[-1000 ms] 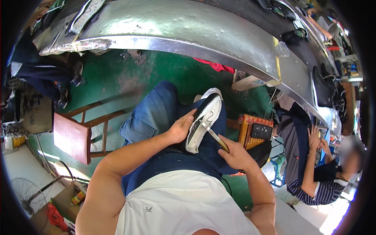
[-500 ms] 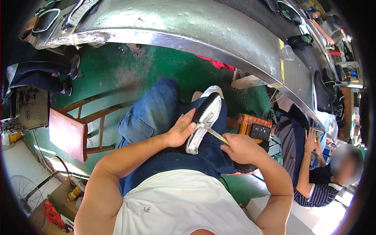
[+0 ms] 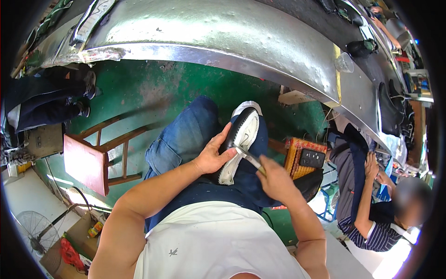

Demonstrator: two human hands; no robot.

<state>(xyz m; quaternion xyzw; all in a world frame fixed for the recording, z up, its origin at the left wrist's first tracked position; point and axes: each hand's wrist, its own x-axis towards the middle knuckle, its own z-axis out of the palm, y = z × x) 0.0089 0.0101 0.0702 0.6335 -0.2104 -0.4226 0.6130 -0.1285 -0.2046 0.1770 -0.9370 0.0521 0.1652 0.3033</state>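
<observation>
- In the head view, a black shoe with a white underside (image 3: 247,134) is held above the jeans (image 3: 181,132), just right of the left fingers.
- Its black side is steadied by the left hand (image 3: 213,157), thumb spread from fingers and laid near the white face.
- A metal-bladed tool (image 3: 251,161) is gripped in the blurred right hand (image 3: 278,180), fingers curled; its tip is seen beside the left thumb.
- Since half a second ago, the right hand is lowered toward the body; the edge is apparently still being worked.
</observation>
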